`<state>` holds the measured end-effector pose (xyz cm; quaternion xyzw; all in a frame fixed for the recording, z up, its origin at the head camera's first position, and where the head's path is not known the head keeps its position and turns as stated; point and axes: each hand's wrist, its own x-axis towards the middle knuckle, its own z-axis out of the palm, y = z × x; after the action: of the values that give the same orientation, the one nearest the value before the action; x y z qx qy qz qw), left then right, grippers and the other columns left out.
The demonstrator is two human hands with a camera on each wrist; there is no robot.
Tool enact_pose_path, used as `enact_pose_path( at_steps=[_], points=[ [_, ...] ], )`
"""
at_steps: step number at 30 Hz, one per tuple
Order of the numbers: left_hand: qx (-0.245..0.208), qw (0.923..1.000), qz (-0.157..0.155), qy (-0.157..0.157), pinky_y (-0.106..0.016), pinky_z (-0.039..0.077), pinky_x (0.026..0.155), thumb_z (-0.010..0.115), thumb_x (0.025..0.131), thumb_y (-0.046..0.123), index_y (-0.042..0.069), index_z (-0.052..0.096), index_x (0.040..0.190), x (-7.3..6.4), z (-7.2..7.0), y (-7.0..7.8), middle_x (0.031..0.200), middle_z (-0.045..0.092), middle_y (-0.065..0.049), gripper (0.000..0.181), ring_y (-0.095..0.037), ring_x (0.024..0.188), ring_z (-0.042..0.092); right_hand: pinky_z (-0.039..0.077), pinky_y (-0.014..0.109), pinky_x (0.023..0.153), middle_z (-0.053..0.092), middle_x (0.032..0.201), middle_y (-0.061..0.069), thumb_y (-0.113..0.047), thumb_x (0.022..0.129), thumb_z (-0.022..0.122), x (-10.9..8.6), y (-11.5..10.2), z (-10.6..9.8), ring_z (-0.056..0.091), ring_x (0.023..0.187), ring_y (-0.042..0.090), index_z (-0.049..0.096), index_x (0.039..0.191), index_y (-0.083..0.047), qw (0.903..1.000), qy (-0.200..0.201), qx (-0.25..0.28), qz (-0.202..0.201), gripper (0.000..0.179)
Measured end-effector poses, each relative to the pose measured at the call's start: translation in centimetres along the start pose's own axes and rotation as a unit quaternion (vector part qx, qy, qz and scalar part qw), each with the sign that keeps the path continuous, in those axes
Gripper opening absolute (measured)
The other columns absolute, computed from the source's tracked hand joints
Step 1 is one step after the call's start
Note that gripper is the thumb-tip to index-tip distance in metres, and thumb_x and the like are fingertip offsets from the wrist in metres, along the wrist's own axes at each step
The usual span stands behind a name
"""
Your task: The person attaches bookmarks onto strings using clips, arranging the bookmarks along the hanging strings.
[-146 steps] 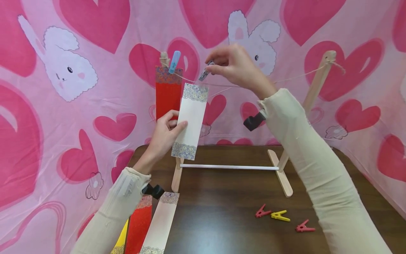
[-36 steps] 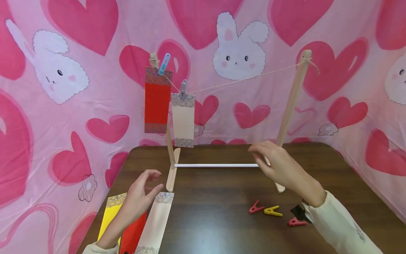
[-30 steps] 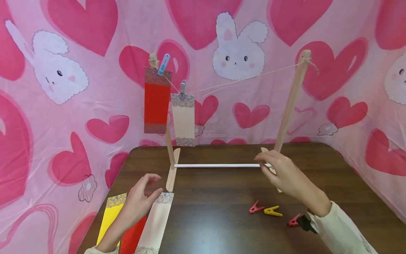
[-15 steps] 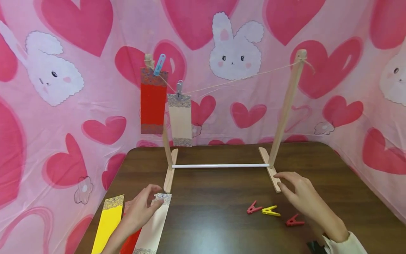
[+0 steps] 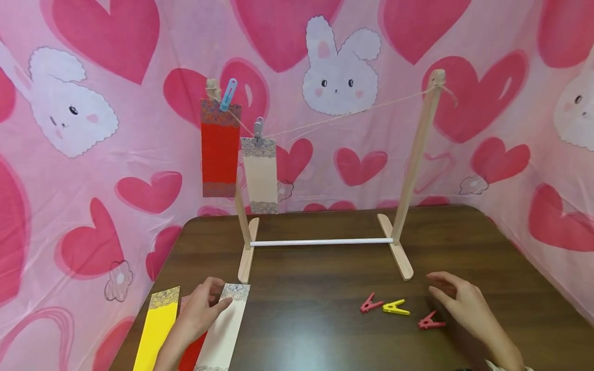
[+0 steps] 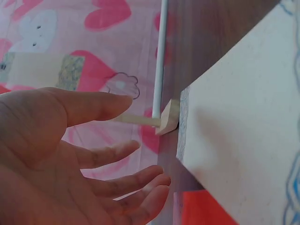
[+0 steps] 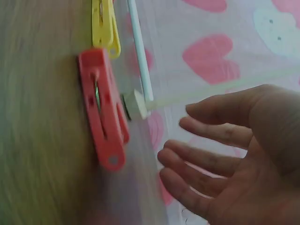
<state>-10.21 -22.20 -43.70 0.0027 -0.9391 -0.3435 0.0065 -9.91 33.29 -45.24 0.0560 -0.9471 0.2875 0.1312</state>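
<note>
My left hand, fingers loosely bent and holding nothing, hovers over the cards at the table's left. It overlaps a white card with patterned ends and a red card; in the left wrist view a gap shows between the fingers and the white card. A yellow card lies left of them. My right hand, also holding nothing, is above the table right of a red clothespin. Beside that lie a yellow clothespin and another red clothespin.
A wooden stand with a white crossbar carries a sagging string. From it hang a red card under a blue clothespin and a white card under a grey clothespin. A pink patterned cloth stands behind.
The white card was held by the left hand and now hangs from the string by the grey clothespin. Both hands have come down, the left to the cards, the right beside the clothespins.
</note>
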Motion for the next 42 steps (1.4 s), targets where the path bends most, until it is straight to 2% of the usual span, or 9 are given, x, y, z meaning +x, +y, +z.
enact_pose_path(
  at_steps=[7,11,15,23,27,30,34,37,42],
  points=[
    [0.034,0.9992,-0.020,-0.003,-0.041,0.048,0.076,0.083,0.080,0.021,0.001,0.059,0.117,-0.3,0.0,-0.9,0.098,0.062,-0.009,0.048,-0.024,0.089,0.054,0.050,0.029,0.069,0.073,0.103,0.007,-0.019,0.086,0.078,-1.1,2.4,-0.1,0.063,0.083,0.000,0.070,0.113,-0.008,0.9988,-0.038,-0.010,0.028,0.030],
    [0.058,0.9982,-0.015,-0.002,-0.042,0.043,0.079,0.086,0.076,0.024,-0.002,0.061,0.115,-0.3,0.4,-1.0,0.089,0.060,-0.006,0.052,-0.024,0.088,0.051,0.049,0.024,0.068,0.073,0.101,0.004,-0.018,0.082,0.082,-1.4,2.8,0.3,0.060,0.082,-0.004,0.071,0.110,-0.009,0.9986,-0.047,0.010,0.023,0.031],
    [0.098,0.9951,-0.013,0.005,-0.049,0.041,0.085,0.089,0.071,0.033,-0.004,0.062,0.114,-0.3,0.7,-0.7,0.094,0.063,-0.012,0.063,-0.031,0.094,0.053,0.051,0.022,0.068,0.071,0.100,0.006,-0.017,0.079,0.084,-1.3,2.8,0.4,0.057,0.081,-0.004,0.070,0.111,-0.006,0.9973,-0.061,0.037,0.018,0.036],
    [0.127,0.9894,-0.065,-0.028,-0.033,0.042,0.056,0.094,0.055,0.048,-0.009,0.047,0.110,-0.7,1.7,-0.2,0.078,0.052,-0.009,0.092,-0.023,0.066,0.049,0.051,0.023,0.068,0.067,0.099,0.002,-0.022,0.081,0.083,-1.1,2.7,0.7,0.054,0.081,-0.003,0.070,0.113,-0.005,0.9956,-0.082,0.038,0.024,0.038],
    [0.106,0.9901,-0.074,-0.054,-0.031,0.041,0.054,0.095,0.056,0.039,-0.006,0.054,0.095,-1.1,2.1,-0.1,0.076,0.050,-0.008,0.072,-0.021,0.064,0.047,0.048,0.023,0.067,0.066,0.096,0.000,-0.023,0.082,0.082,-1.3,2.8,0.9,0.053,0.079,-0.003,0.070,0.112,-0.007,0.9956,-0.083,0.030,0.032,0.036],
    [0.106,0.9913,-0.063,-0.047,-0.034,0.044,0.057,0.096,0.056,0.035,-0.002,0.057,0.087,-1.2,2.1,-0.1,0.084,0.056,-0.013,0.063,-0.023,0.070,0.049,0.047,0.023,0.066,0.065,0.093,-0.002,-0.021,0.082,0.082,-1.4,2.9,1.1,0.052,0.078,-0.004,0.071,0.111,-0.007,0.9961,-0.077,0.032,0.030,0.034],
    [0.139,0.9892,-0.044,-0.014,-0.048,0.050,0.077,0.097,0.053,0.037,-0.011,0.058,0.106,-1.3,1.6,-0.3,0.107,0.059,-0.025,0.081,-0.037,0.095,0.052,0.046,0.023,0.065,0.063,0.089,-0.005,-0.020,0.081,0.082,-1.3,2.9,1.3,0.051,0.075,-0.004,0.071,0.109,-0.009,0.9970,-0.066,0.031,0.024,0.032],
    [0.155,0.9871,-0.037,-0.012,-0.052,0.048,0.083,0.097,0.052,0.038,-0.014,0.058,0.104,-1.4,1.3,-0.5,0.105,0.056,-0.027,0.083,-0.040,0.099,0.050,0.044,0.023,0.064,0.061,0.086,-0.007,-0.020,0.082,0.082,-1.2,2.9,1.4,0.051,0.074,-0.003,0.071,0.108,-0.009,0.9972,-0.065,0.026,0.025,0.030],
    [0.158,0.9864,-0.028,-0.035,-0.041,0.046,0.068,0.098,0.052,0.033,-0.004,0.055,0.084,-1.5,1.2,-0.6,0.081,0.049,-0.013,0.065,-0.027,0.078,0.047,0.043,0.023,0.063,0.059,0.084,-0.009,-0.019,0.082,0.082,-1.2,3.0,1.6,0.051,0.073,-0.003,0.071,0.107,-0.010,0.9976,-0.063,0.022,0.021,0.029]
  ],
)
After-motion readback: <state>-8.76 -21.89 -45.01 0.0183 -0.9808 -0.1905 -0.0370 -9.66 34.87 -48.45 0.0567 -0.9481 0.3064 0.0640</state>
